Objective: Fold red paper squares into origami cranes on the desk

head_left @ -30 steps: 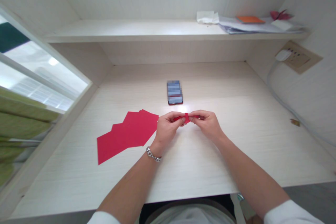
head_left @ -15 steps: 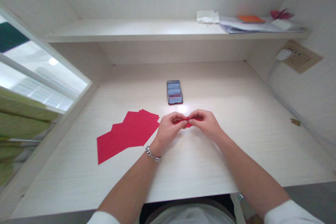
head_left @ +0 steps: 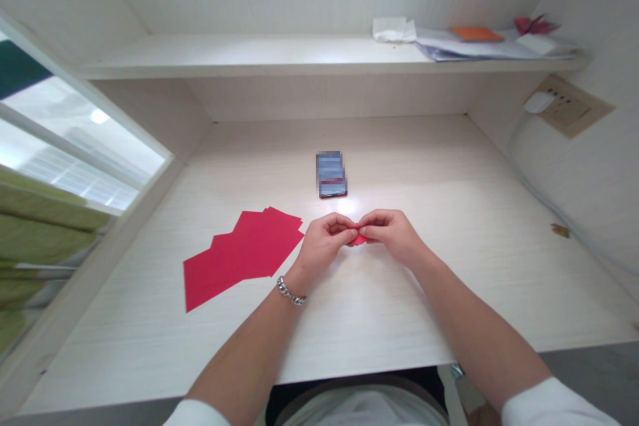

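Between my fingertips is a small folded piece of red paper (head_left: 359,239), mostly covered by the fingers. My left hand (head_left: 324,243) pinches its left side between thumb and forefinger. From the other side, my right hand (head_left: 392,233) grips it in the same kind of pinch, and the thumbs nearly meet in front of it. Fanned red paper sheets (head_left: 244,246) lie flat on the desk to the left of my left hand. A phone (head_left: 331,174) with a blurred screen rests just beyond both hands.
The pale desk (head_left: 409,333) has a shelf (head_left: 249,53) above its back. On the shelf are a tissue pack (head_left: 394,30), papers (head_left: 449,52), an orange square (head_left: 476,34) and a dark red folded paper (head_left: 534,25). A cable (head_left: 536,193) runs from the wall socket (head_left: 572,106) at right.
The folded red paper has tilted or opened slightly, with more of its lower part showing below the thumbs. Both hands keep their pinch in nearly the same place.
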The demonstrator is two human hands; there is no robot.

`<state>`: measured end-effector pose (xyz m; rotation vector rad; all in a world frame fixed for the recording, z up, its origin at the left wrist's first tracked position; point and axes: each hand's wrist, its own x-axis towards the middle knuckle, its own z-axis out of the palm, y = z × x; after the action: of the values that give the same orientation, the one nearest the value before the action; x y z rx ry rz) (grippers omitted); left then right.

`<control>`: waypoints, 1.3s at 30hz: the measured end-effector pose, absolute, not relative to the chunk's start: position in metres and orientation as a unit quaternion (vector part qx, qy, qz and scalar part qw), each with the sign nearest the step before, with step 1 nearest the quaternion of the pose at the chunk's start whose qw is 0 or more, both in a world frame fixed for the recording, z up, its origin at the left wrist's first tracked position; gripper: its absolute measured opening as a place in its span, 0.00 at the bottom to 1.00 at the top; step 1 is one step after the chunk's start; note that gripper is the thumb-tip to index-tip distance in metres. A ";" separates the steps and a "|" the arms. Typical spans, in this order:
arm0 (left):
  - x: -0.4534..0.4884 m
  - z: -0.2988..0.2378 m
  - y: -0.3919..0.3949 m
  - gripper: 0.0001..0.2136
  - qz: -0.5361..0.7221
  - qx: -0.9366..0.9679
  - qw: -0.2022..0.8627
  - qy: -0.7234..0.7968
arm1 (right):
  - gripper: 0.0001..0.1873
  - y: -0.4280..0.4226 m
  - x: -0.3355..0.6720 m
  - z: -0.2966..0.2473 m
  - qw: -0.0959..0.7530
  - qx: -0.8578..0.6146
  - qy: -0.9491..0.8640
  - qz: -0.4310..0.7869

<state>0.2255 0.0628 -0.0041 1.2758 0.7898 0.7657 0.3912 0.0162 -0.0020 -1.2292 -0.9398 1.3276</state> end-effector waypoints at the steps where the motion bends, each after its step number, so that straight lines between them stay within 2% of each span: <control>1: 0.226 -0.005 0.063 0.06 0.340 0.560 0.672 0.346 | 0.08 0.016 0.391 -0.002 0.528 -0.513 -0.377 0.562; 10: 0.226 -0.007 0.065 0.05 0.360 0.488 0.726 0.324 | 0.08 0.018 0.393 -0.003 0.534 -0.489 -0.342 0.600; 17: 0.225 -0.004 0.064 0.04 0.369 0.545 0.672 0.338 | 0.10 0.016 0.392 -0.003 0.533 -0.480 -0.338 0.610; 22: 0.226 -0.005 0.065 0.04 0.358 0.568 0.652 0.352 | 0.13 0.017 0.391 -0.003 0.524 -0.507 -0.341 0.593; 29: 0.225 -0.006 0.066 0.05 0.366 0.567 0.644 0.361 | 0.12 0.016 0.389 -0.002 0.517 -0.519 -0.357 0.580; 39: 0.225 -0.012 0.067 0.08 0.361 0.505 0.700 0.353 | 0.12 0.017 0.387 -0.002 0.525 -0.561 -0.378 0.517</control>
<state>0.2246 0.0669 -0.0120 1.1239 0.7874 0.8039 0.3871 0.0166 -0.0017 -1.3418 -0.9038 1.2370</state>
